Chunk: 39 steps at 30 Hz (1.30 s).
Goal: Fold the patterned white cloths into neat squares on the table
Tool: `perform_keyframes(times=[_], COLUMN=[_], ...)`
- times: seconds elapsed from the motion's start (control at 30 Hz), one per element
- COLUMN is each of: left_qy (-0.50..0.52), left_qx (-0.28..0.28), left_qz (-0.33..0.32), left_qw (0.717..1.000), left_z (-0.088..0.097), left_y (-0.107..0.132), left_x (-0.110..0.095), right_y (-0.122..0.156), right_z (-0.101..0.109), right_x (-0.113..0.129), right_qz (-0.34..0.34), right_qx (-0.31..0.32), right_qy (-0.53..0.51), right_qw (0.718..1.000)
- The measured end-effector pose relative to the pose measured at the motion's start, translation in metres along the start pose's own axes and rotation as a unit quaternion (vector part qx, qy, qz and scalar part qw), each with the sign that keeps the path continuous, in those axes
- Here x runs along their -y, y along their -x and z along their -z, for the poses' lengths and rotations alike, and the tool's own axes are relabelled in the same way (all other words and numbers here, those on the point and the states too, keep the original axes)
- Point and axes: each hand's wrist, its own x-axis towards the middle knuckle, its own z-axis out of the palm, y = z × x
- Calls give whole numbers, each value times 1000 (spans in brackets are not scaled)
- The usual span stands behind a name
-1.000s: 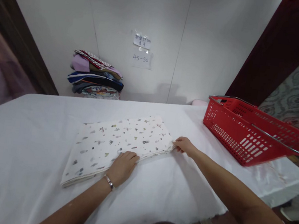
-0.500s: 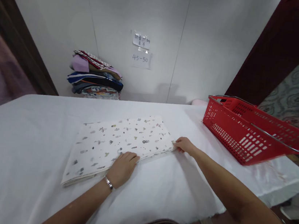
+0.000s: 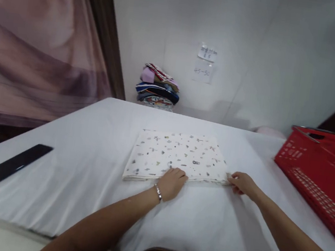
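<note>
A folded white cloth [image 3: 179, 154] with small grey and yellow-green prints lies flat on the white-covered table, its layered edge facing me. My left hand [image 3: 173, 184], with a silver bracelet at the wrist, rests palm down on the middle of that near edge, fingers laid out over the fabric. At the near right corner, my right hand [image 3: 242, 184] pinches the cloth between thumb and fingers. Its fingertips partly hide the corner.
Beyond the table's far edge stands a stack of folded fabrics [image 3: 159, 88], against the wall. A red plastic basket [image 3: 318, 174] sits at the right. A flat black object [image 3: 14, 164] lies on the table [image 3: 83, 131] at the left. Paper signs [image 3: 203, 70] hang on the wall.
The view has swung left, bringing the black object and more of the pink curtain into sight. Both hands keep their places on the cloth, which now appears straighter to me.
</note>
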Motion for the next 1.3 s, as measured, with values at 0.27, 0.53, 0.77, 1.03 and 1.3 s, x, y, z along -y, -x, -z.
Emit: perform_keyframes(times=[0.27,0.53,0.77,1.03,1.3], left_qy=[-9,11,38,24,48], left_qx=[-16,-35,-28,-111,-34], left_qz=[2,0,52,345,541], left_qw=[1000,999,998,932,839], left_z=[-4,-12,11,50,48], left_y=[5,9,43,122,129], left_x=[-1,2,21,64,75], right_y=[-2,-14,-10,14,-14], right_z=[11,4,9,-48,-82], right_x=[-2,-23,-18,31,15], right_qz=[17,-3,78,402,363], right_qx=[37,62,-41,-132,-92], right_qy=[-69,-70,130,214,326], right_qw=[997,996,988,881,868])
